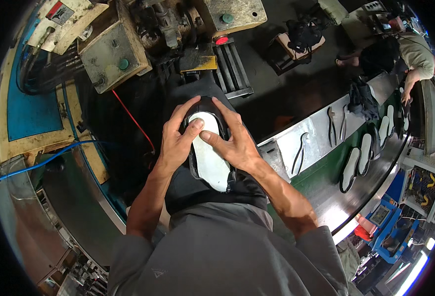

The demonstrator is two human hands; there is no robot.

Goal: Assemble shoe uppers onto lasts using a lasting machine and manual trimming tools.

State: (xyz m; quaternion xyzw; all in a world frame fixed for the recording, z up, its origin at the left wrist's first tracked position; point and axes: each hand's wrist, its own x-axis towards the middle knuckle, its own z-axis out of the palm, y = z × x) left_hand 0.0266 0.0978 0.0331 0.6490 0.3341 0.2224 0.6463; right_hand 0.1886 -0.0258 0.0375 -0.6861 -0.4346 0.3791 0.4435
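Note:
A shoe upper, black and seemingly pulled over a last, rests sole side up above my lap with its toe pointing away from me. Its white insole board faces upward. My left hand wraps the toe's left side, thumb pressed on the white board. On the opposite side, my right hand grips the edge, its thumb also lying on the board near the other thumb. The fingertips of both hands curl over the black material at the toe.
Ahead stands a worn machine with green buttons and a red button. Lasting pincers lie on the metal ledge at right, beside a green conveyor belt with several white-soled uppers. A co-worker reaches over its far end.

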